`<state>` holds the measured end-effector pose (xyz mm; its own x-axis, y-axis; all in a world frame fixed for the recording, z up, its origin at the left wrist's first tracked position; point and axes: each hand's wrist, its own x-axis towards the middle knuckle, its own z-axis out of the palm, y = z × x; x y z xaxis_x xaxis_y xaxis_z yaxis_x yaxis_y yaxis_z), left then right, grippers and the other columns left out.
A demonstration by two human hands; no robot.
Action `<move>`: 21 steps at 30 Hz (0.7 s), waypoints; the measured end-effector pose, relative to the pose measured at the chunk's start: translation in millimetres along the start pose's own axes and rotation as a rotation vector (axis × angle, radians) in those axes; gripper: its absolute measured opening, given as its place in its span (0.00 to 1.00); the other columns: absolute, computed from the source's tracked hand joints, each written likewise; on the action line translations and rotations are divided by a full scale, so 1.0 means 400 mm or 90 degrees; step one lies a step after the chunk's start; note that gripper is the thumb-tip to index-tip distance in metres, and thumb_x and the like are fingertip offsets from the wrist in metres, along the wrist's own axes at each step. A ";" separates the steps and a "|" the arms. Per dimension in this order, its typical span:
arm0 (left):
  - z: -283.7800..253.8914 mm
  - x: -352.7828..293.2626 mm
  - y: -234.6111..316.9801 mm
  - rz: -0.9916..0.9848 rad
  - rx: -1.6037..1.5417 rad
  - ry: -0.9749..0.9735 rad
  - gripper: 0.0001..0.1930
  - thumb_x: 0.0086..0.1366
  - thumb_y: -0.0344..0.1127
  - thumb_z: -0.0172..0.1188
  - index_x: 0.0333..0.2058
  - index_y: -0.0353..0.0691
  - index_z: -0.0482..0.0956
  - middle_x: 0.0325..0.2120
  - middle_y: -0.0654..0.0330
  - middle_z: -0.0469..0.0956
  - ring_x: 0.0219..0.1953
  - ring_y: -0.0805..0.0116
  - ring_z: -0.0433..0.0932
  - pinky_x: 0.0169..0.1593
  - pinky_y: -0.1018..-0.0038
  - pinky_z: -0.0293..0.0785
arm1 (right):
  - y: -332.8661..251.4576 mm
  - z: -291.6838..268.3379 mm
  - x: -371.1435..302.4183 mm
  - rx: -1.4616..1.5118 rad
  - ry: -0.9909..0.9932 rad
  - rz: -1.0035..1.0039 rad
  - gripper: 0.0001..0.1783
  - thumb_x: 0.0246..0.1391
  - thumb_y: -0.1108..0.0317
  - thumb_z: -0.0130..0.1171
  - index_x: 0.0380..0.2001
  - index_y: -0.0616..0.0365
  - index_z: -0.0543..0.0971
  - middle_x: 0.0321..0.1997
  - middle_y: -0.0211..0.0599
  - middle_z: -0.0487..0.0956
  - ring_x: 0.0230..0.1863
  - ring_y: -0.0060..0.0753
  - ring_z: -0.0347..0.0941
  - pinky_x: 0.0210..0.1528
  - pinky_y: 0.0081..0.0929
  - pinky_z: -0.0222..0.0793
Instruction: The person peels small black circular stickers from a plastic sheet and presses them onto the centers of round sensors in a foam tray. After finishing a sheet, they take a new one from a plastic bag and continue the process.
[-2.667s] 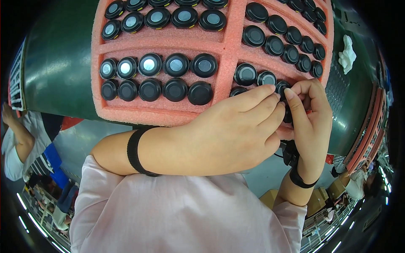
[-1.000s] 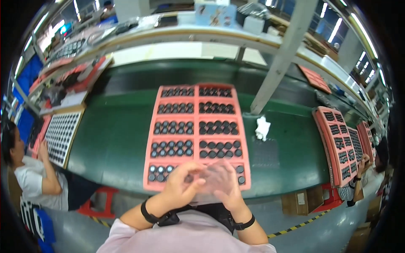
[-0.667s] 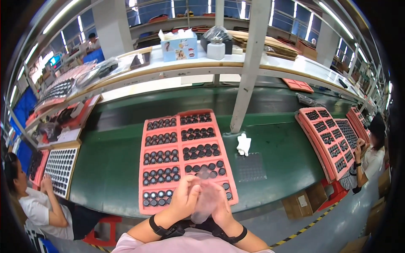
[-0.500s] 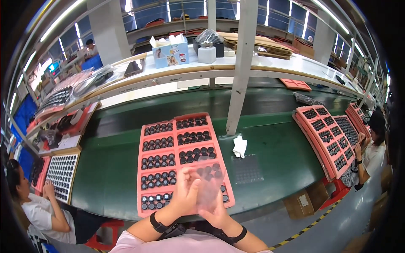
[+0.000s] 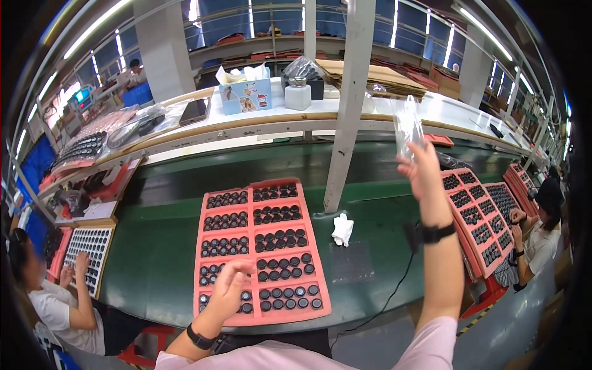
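A thin clear plastic sheet (image 5: 407,123) is raised at the right, in front of the shelf, and my right hand (image 5: 422,166) pinches its lower end. Below me lies a pink tray (image 5: 251,246) whose compartments are filled with rows of small round black parts (image 5: 287,271). My left hand (image 5: 228,290) hovers over the tray's lower left compartments, fingers loosely bent and thumb apart, with nothing visible in it. It hides some of the parts there. Right of the tray, a flat clear sheet with a dimpled pattern (image 5: 353,262) rests on the green surface.
A crumpled white cloth (image 5: 342,229) lies beside a metal post (image 5: 345,142). The raised shelf carries a tissue box (image 5: 245,97), a white bottle (image 5: 298,95) and a phone (image 5: 195,110). Co-workers sit left and right, near a white tray (image 5: 90,259) and stacked pink trays (image 5: 475,216).
My right hand has carried the clear sheet away from over the tray, up and to the right. My left hand has let go of it and moved left and down. The view has shifted slightly.
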<state>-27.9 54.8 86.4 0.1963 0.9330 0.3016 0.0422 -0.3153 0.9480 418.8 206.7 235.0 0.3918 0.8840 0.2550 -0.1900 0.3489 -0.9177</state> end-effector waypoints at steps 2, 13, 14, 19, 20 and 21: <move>-0.036 -0.018 -0.005 -0.005 0.016 0.034 0.21 0.78 0.47 0.48 0.51 0.32 0.73 0.53 0.52 0.75 0.50 0.66 0.78 0.52 0.69 0.77 | -0.060 -0.011 0.116 -0.099 -0.016 0.059 0.38 0.57 0.62 0.65 0.66 0.58 0.60 0.56 0.45 0.75 0.37 0.36 0.81 0.26 0.26 0.75; -0.144 -0.088 -0.005 -0.007 0.145 0.160 0.22 0.79 0.48 0.45 0.46 0.32 0.75 0.55 0.50 0.74 0.50 0.67 0.77 0.51 0.71 0.76 | -0.062 -0.005 0.504 -0.632 0.026 -0.081 0.44 0.51 0.34 0.65 0.42 0.76 0.80 0.29 0.50 0.81 0.18 0.41 0.75 0.19 0.39 0.70; -0.144 -0.090 -0.001 -0.036 0.149 0.147 0.22 0.79 0.48 0.45 0.46 0.32 0.75 0.55 0.50 0.74 0.50 0.67 0.77 0.51 0.71 0.76 | -0.057 0.024 0.520 -0.606 0.039 -0.049 0.49 0.52 0.29 0.61 0.46 0.76 0.79 0.36 0.54 0.82 0.27 0.42 0.78 0.23 0.40 0.72; -0.144 -0.075 0.037 -0.036 0.118 0.189 0.21 0.79 0.47 0.44 0.46 0.31 0.75 0.56 0.49 0.73 0.50 0.67 0.77 0.52 0.72 0.75 | 0.009 0.039 0.610 -0.588 -0.033 -0.053 0.52 0.59 0.27 0.49 0.67 0.65 0.67 0.65 0.50 0.72 0.57 0.49 0.73 0.56 0.44 0.71; -0.141 -0.079 0.029 -0.023 0.091 0.184 0.21 0.79 0.47 0.44 0.46 0.31 0.75 0.56 0.49 0.73 0.50 0.67 0.77 0.52 0.72 0.74 | -0.029 -0.018 0.664 -0.608 -0.033 -0.141 0.51 0.61 0.28 0.47 0.67 0.65 0.66 0.67 0.49 0.70 0.62 0.48 0.69 0.62 0.42 0.65; -0.141 -0.090 0.019 -0.027 0.075 0.184 0.21 0.79 0.47 0.44 0.46 0.31 0.75 0.56 0.49 0.73 0.50 0.67 0.77 0.52 0.72 0.74 | -0.037 -0.053 0.694 -0.615 -0.048 -0.231 0.50 0.63 0.29 0.46 0.68 0.66 0.66 0.70 0.49 0.69 0.68 0.47 0.66 0.69 0.40 0.60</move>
<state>-90.1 28.7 88.5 -0.0941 0.9508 0.2952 0.1615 -0.2780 0.9469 549.2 440.2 313.1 0.2169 0.8046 0.5527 0.7454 0.2291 -0.6260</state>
